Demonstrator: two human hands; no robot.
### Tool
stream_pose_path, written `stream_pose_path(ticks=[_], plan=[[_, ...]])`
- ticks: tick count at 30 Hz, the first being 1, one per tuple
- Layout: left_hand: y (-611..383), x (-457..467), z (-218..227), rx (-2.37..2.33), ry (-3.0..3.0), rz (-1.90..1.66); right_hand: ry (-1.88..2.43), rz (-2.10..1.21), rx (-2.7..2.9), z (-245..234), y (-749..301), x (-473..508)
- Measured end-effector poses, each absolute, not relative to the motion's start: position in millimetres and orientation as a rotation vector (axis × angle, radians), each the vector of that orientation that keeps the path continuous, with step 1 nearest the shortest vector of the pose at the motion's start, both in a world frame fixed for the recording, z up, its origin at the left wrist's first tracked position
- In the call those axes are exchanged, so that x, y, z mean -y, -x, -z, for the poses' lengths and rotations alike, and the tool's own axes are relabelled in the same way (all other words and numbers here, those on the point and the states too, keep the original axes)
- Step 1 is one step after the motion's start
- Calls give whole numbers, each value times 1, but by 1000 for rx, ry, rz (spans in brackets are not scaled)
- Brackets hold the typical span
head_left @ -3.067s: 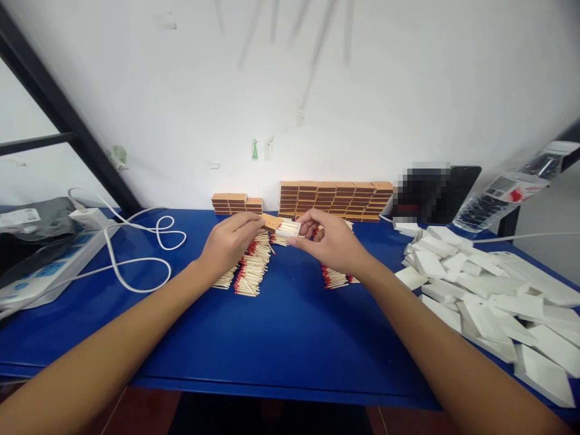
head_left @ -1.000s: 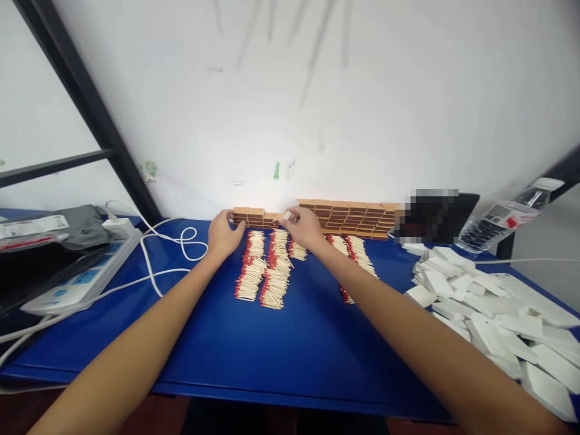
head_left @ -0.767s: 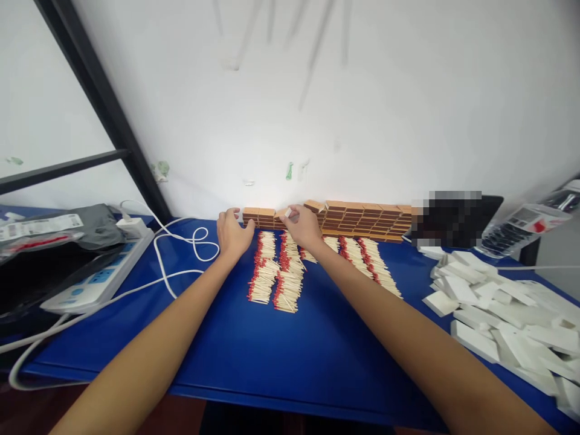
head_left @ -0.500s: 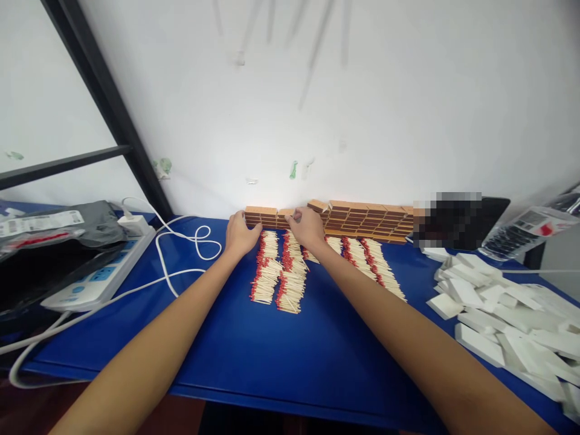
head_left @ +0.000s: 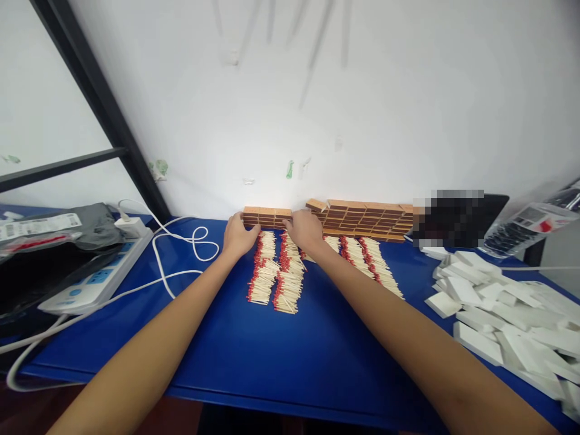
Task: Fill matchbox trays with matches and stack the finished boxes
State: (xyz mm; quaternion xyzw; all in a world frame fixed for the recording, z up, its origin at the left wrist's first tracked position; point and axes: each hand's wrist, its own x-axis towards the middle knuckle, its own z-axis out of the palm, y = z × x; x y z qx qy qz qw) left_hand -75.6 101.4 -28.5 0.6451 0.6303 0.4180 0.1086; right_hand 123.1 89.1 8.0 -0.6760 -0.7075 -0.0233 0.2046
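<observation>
A short stack of matchboxes (head_left: 267,212), tan on top with dark striking sides, stands against the wall. My left hand (head_left: 239,237) curls around its left end, thumb on the front side. At the other end is my right hand (head_left: 307,231), its thumb against the front and its fingers bent by the right side; the fingertips are partly hidden. Together both hands clasp the stack. Just in front lie rows of red-headed matches (head_left: 263,278), some of them under my right wrist. A longer matchbox stack (head_left: 367,219) rises to the right, with a tilted matchbox (head_left: 316,205) at its left end.
White paper pieces (head_left: 493,308) are heaped at the right of the blue table (head_left: 272,362). Behind them are a dark tablet (head_left: 489,220) and a plastic-wrapped bottle (head_left: 521,232). A power strip (head_left: 97,275), white cables (head_left: 165,275) and a grey plastic bag (head_left: 97,220) occupy the left.
The matchbox under my right fingers now sits level in the stack's top row, flush with its neighbours. My right hand has shifted to the stack's right end. My left hand stays put.
</observation>
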Motion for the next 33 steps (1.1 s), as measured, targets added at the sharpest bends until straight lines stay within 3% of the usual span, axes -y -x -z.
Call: stream_pose_path(ticks=[11,21,33], plan=[[67,-84,12,-1783,-1973,-1694,1585,634,2022,-26,-208,-66],[56,-66,8,-1655,-2142,-1700,1785,502,1873,-20,-206,-71],[53,-62,7,-1593,-2247,-1661,1640,424,1817,-33,-232,-55]])
